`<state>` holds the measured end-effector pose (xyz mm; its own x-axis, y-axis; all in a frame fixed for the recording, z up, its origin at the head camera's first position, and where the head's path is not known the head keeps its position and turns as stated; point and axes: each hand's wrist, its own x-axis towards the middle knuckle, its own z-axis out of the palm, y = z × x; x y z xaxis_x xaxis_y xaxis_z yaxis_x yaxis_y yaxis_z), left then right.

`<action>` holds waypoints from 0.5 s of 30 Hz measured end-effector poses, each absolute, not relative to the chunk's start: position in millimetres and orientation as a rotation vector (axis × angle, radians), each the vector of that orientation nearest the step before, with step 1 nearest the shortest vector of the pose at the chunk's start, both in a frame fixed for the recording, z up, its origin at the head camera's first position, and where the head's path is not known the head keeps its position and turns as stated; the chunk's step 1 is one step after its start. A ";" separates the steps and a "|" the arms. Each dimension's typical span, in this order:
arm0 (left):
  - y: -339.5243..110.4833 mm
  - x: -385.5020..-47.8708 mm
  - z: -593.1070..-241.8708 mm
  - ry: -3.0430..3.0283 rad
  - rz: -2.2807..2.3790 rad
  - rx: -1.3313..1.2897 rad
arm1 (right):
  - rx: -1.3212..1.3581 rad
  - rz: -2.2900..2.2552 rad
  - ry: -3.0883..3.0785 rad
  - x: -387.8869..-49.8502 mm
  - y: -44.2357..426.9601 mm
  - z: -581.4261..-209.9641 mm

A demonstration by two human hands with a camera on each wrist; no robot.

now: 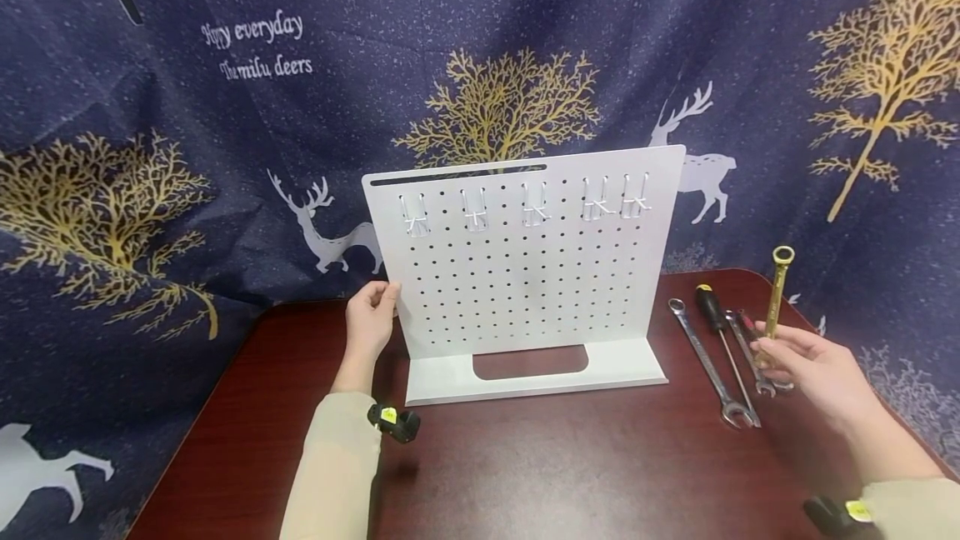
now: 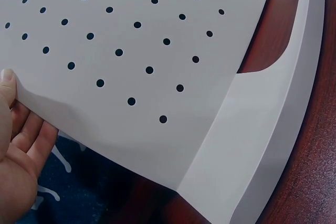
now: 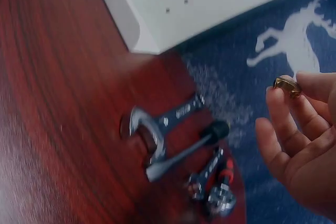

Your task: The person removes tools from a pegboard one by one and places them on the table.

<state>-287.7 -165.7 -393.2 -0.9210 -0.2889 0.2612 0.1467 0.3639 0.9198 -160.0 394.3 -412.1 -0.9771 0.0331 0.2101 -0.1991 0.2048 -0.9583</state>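
Observation:
A white pegboard [image 1: 517, 261] stands upright on its flat base on the table. My left hand [image 1: 370, 322] grips its left edge, with the thumb on the front face and the fingers behind, as the left wrist view shows. Over the tools at right, my right hand [image 1: 821, 373] holds a gold-coloured wrench [image 1: 777, 294] upright by its lower part, the ring end on top. In the right wrist view, only a small end of the wrench [image 3: 287, 85] shows between thumb and fingers. Several white hooks [image 1: 535, 205] hang in a row near the board's top.
Right of the board lie a long silver combination wrench [image 1: 705, 361], a screwdriver [image 1: 711, 307] with a black and yellow handle, and a shorter wrench [image 1: 742, 348]. A red-handled tool [image 3: 227, 171] lies beside them. A dark blue patterned cloth [image 1: 315, 132] hangs behind the reddish-brown table [image 1: 525, 465].

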 end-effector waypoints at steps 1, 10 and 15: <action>-165.7 -287.8 -393.4 -2.252 -1.574 0.120 | 0.157 1.901 -2.262 -160.0 397.3 -414.4; -166.3 -288.4 -394.1 -2.245 -1.553 0.106 | 0.061 2.044 -2.190 -157.1 416.8 -425.2; -165.9 -288.8 -393.8 -2.256 -1.555 0.121 | -0.034 1.885 -2.314 -155.5 427.4 -432.8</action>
<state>-288.8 -165.9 -393.8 -0.9178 -0.2899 0.2714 0.1503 0.3788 0.9132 -155.5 427.4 -432.8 -0.9874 0.1165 0.1068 -0.0810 0.2070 -0.9750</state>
